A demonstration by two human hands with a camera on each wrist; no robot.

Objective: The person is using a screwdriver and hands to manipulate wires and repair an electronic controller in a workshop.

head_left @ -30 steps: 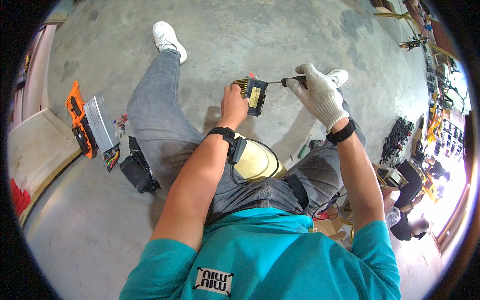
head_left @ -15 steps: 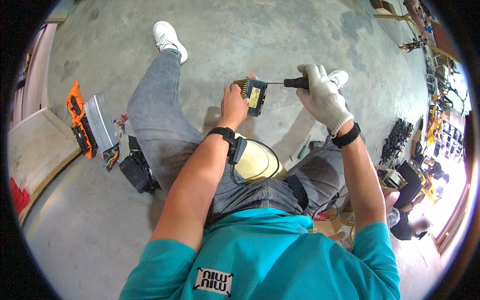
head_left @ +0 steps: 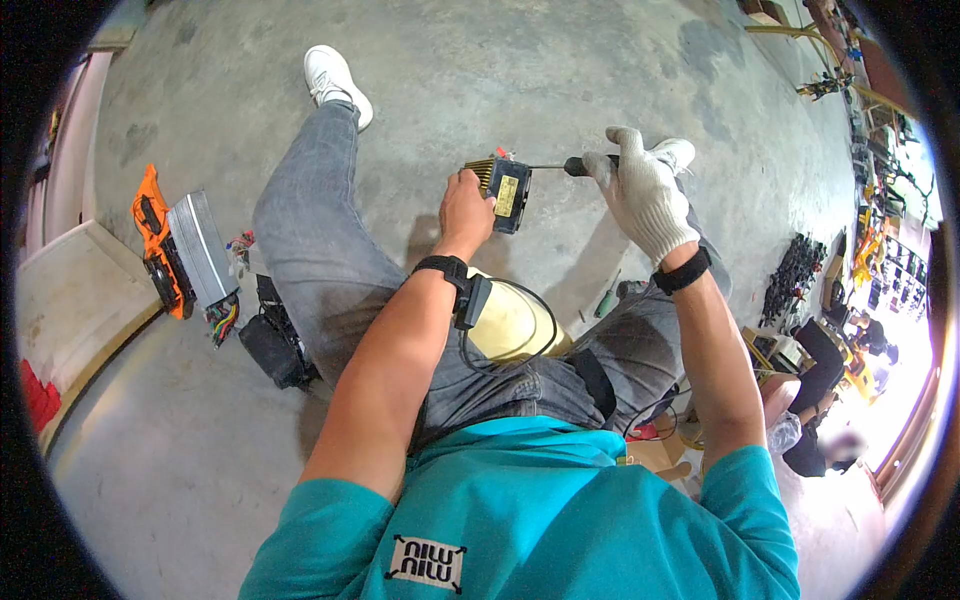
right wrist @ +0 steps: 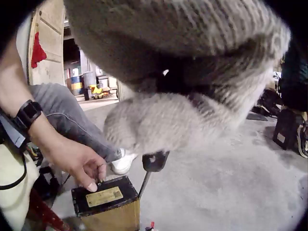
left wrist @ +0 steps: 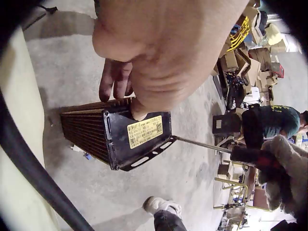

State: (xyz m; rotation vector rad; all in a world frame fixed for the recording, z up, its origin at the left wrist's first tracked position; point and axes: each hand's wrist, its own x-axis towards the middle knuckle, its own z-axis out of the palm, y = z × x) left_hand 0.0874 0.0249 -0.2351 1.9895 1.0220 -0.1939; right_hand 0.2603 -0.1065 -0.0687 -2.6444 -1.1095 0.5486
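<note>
My bare left hand grips a finned box with a black end cover, like a controller with a heat sink. In the left wrist view the thumb presses on the cover beside its yellow label, and the other fingers reach over the finned side. My right hand, in a knitted white glove, holds a screwdriver by its black handle. The shaft runs level to the box, its tip right at the cover's slotted edge. In the right wrist view the glove hides most of the handle.
A yellowish seat or block lies between the thighs. On the floor to the left are an orange part, a silver finned case with coloured wires and a black bag. Black parts are heaped at right; another person is beyond.
My gloved hand turned and shifted on the screwdriver handle, baring more of it half a second ago, then covering most of it again. The left hand and the box have hardly moved.
</note>
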